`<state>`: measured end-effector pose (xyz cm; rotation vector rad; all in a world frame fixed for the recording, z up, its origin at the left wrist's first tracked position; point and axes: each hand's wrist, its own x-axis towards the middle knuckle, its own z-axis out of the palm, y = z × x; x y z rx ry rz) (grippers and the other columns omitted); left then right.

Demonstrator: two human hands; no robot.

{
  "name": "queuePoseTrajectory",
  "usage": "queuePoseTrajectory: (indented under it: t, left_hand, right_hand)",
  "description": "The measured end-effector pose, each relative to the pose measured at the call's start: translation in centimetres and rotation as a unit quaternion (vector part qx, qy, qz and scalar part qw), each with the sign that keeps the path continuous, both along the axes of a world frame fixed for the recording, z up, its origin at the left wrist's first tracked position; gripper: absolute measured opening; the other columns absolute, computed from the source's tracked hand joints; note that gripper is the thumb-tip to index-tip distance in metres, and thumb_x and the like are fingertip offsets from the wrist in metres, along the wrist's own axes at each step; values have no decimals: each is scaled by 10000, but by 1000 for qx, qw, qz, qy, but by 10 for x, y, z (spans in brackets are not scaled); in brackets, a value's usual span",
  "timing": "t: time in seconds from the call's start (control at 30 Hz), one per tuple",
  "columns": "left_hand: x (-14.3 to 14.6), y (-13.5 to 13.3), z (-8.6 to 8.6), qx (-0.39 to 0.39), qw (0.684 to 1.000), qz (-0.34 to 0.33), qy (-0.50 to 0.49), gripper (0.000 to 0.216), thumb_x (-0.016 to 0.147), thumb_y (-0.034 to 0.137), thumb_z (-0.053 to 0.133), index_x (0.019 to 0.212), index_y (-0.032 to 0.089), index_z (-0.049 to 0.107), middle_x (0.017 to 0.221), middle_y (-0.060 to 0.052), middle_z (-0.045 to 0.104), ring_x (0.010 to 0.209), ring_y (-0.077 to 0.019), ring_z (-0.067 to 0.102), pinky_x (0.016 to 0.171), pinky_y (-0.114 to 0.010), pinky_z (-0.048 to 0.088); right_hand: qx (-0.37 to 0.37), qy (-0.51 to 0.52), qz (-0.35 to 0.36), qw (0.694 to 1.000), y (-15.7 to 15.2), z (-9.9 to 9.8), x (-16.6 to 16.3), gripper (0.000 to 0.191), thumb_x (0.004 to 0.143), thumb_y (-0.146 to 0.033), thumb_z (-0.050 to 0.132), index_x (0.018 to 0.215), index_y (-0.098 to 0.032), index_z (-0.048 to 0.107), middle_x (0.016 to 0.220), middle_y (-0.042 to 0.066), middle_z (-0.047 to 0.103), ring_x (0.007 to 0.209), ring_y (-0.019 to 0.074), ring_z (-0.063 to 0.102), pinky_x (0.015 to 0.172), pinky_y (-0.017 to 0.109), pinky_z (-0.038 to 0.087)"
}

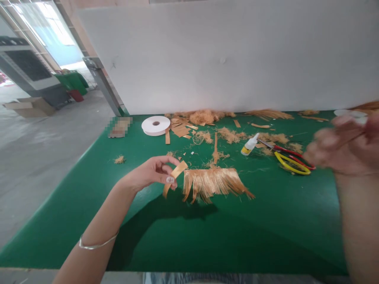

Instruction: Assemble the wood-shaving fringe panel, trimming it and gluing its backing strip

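My left hand [158, 171] pinches a short tan strip [178, 169] between thumb and fingers, just left of a fringed tan piece [211, 183]. That piece lies flat on the green table, its straight edge at the back and its loose fibres pointing towards me. Raised over the table's right side is my right hand [346, 144], smeared by motion. Its fingers look bent, but whether anything is in them cannot be made out. Below and left of it lie pliers with red and yellow handles [291, 162]. A small white glue bottle [250, 144] lies tilted beside the pliers.
A white tape roll [156, 125] lies at the back left, near a blurred-out phone-like object [120, 127]. Tan fibre tufts [204, 117] and cut strips [179, 129] are scattered along the back. Behind the green table [251, 240] stands a white wall panel [225, 59].
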<state>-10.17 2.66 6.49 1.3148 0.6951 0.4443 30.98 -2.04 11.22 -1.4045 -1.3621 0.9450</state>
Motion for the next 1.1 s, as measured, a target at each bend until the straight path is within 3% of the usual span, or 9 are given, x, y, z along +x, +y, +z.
queuePoseTrajectory:
  t: [0.03,0.1,0.2,0.3,0.4,0.47,0.57,0.8,1.1]
  left_hand:
    - [2,2,-4,13,999,30,-1,413,626,273,795,960,159,580,672,-19,708,643,-139,667,655,-239,509]
    - [7,4,-10,25,997,70,14,366,636,246,787,934,156,595,702,-28,722,699,-141,678,701,-236,507]
    - [15,3,-15,28,994,97,44,322,649,244,774,914,150,616,720,-38,727,741,-161,687,719,-253,512]
    - [23,-2,-17,30,994,92,60,277,652,243,769,873,139,637,731,-50,727,736,-170,688,715,-263,515]
    - [33,-10,-19,16,997,57,53,237,653,226,764,829,131,635,717,-54,723,708,-168,686,690,-262,514]
    - [40,-17,-22,-7,999,34,35,224,647,210,765,791,131,612,714,-56,720,705,-169,688,674,-260,513]
    - [49,-24,-27,-28,999,16,11,223,650,194,757,760,134,572,709,-53,715,700,-173,690,626,-245,500]
    - [60,-31,-35,-27,996,69,44,337,638,239,759,693,163,435,645,-36,688,719,-200,702,401,-144,320]
    - [62,-43,-47,-64,994,82,40,379,676,262,716,689,195,343,735,-69,717,750,-242,709,351,-138,319]
  right_hand:
    - [-74,-73,104,989,-4,3,-6,644,762,-759,267,1211,-404,562,1295,51,554,1038,292,599,631,362,453]
    - [-203,-229,285,908,-9,5,-20,653,714,-708,487,1258,-353,548,1264,76,576,1089,320,571,705,356,505]
    - [-201,-389,277,855,-8,0,-37,628,761,-628,522,1328,-363,471,1355,35,492,1209,333,473,880,404,484]
    - [-121,-419,192,879,0,-5,-49,683,761,-634,517,1377,-367,393,1405,22,431,1239,345,432,940,442,435]
    - [-100,-364,159,912,8,-9,-67,658,781,-649,473,1352,-326,430,1214,73,588,1015,273,586,808,367,477]
    - [-118,-318,197,920,12,-13,-85,611,796,-659,437,1267,-280,524,893,65,655,720,188,596,626,298,447]
    - [-148,-262,285,910,15,-27,-113,538,794,-637,464,1101,-231,638,596,-4,503,504,103,406,492,248,278]
    - [-142,-199,342,907,36,-55,-140,316,747,-488,589,745,-181,665,600,-29,438,544,85,320,528,257,216]
    - [-157,-198,402,880,48,-64,-154,299,771,-457,558,753,-166,627,612,-31,434,547,86,326,523,254,215]
